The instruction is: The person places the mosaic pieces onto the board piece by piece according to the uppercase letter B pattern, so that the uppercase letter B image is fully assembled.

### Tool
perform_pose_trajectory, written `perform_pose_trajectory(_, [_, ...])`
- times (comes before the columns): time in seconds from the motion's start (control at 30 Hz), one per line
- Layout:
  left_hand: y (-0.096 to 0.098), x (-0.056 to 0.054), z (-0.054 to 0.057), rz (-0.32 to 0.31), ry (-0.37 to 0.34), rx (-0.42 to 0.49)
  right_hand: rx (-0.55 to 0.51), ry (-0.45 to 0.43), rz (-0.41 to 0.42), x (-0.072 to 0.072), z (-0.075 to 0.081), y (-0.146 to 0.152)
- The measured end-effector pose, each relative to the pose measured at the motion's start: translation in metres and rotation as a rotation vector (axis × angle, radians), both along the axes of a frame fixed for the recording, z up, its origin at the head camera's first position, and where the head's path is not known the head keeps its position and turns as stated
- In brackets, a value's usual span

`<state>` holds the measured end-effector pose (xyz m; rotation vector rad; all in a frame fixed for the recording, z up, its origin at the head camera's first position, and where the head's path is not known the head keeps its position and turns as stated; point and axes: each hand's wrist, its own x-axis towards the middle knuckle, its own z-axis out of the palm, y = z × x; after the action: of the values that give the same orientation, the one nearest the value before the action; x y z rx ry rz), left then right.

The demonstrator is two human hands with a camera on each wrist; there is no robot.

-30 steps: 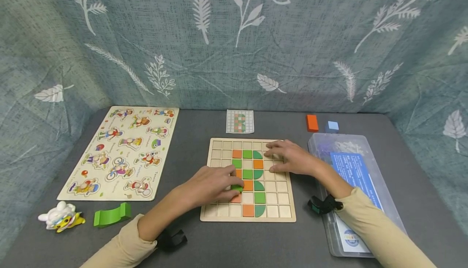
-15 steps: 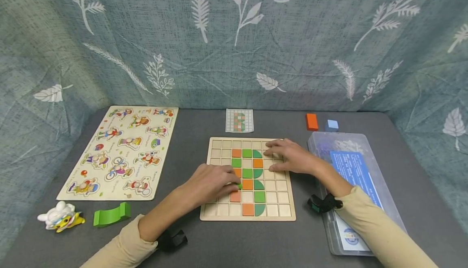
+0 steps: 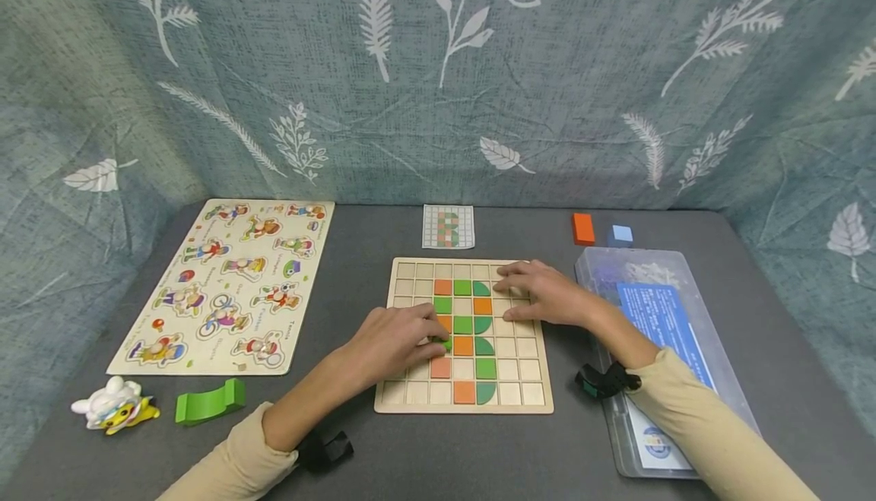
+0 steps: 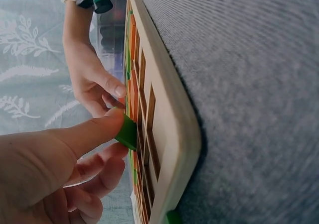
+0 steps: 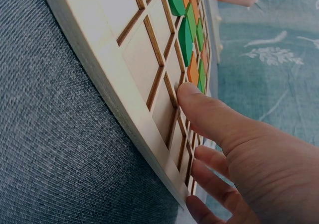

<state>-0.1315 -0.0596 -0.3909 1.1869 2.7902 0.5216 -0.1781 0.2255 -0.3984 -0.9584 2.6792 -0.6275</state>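
Observation:
My left hand (image 3: 393, 340) pinches a small green tile (image 4: 127, 133) between thumb and fingers, tilted against the wooden grid board (image 3: 465, 408). In the head view the fingers cover most of that tile. Orange squares, green squares and dark green rounded tiles sit in the middle columns of the board, among them an orange square (image 3: 463, 346) beside the held tile. My right hand (image 3: 544, 293) rests with spread fingers on the board's upper right cells; in the right wrist view its thumb touches the grid beside an orange tile (image 5: 193, 74).
Behind the board lies a printed pattern card (image 3: 448, 226). A picture puzzle board (image 3: 226, 288), a toy figure (image 3: 115, 405) and a green arched block (image 3: 209, 403) are on the left. A clear plastic case (image 3: 667, 364), a red block (image 3: 583, 229) and a blue cube (image 3: 620, 236) are on the right.
The left hand has shifted slightly up and left with the green tile, turning it so less of its face shows. The orange square below came more into view. The right hand stayed still.

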Motion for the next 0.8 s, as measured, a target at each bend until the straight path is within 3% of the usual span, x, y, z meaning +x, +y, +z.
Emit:
perform_pose_trajectory(0.27, [0.0,-0.002,0.002,-0.02,-0.071,-0.012,-0.002,0.002,0.003,0.0,-0.001,0.0])
perform_pose_trajectory(0.47, [-0.018,-0.004,0.007,-0.05,-0.096,0.006,-0.005,-0.004,0.01,-0.001,-0.002,0.0])
perform_pose_trajectory(0.63, [-0.056,-0.001,0.006,0.068,-0.081,0.06,0.002,0.0,0.007,-0.001,-0.003,0.001])
perform_pose_trajectory(0.8, [-0.092,0.012,-0.002,0.15,-0.173,0.062,-0.003,-0.015,0.0,-0.001,-0.002,0.002])
